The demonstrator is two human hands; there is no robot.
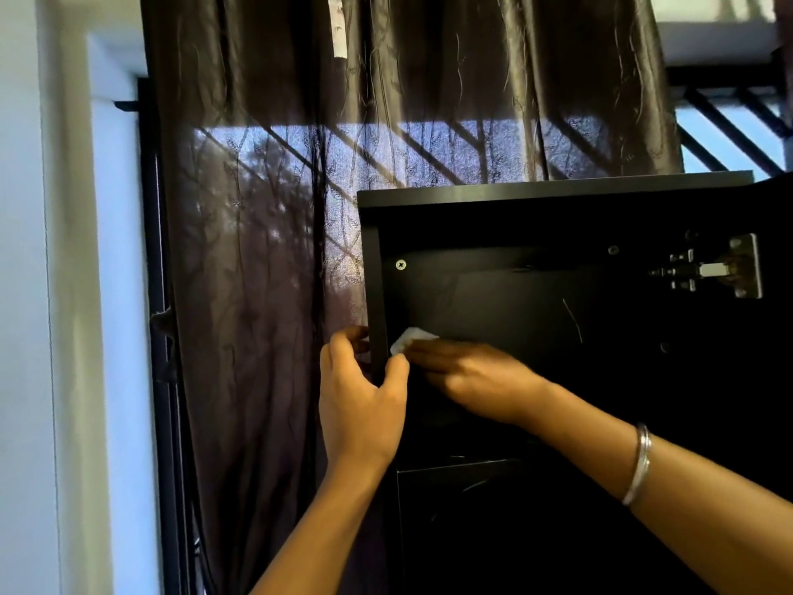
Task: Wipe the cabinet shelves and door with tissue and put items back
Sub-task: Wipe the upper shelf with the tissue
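A black cabinet stands open in front of me, its inside dark. My left hand grips the cabinet's left side panel, fingers curled round the outer edge and thumb on the inner face. My right hand reaches into the upper compartment with straight fingers and presses a white tissue against the inner surface near the left wall. A shelf edge shows below my hands. No stored items are visible.
A dark sheer curtain hangs close behind and to the left of the cabinet, over a barred window. A metal hinge sits at the cabinet's upper right. A white wall is at far left.
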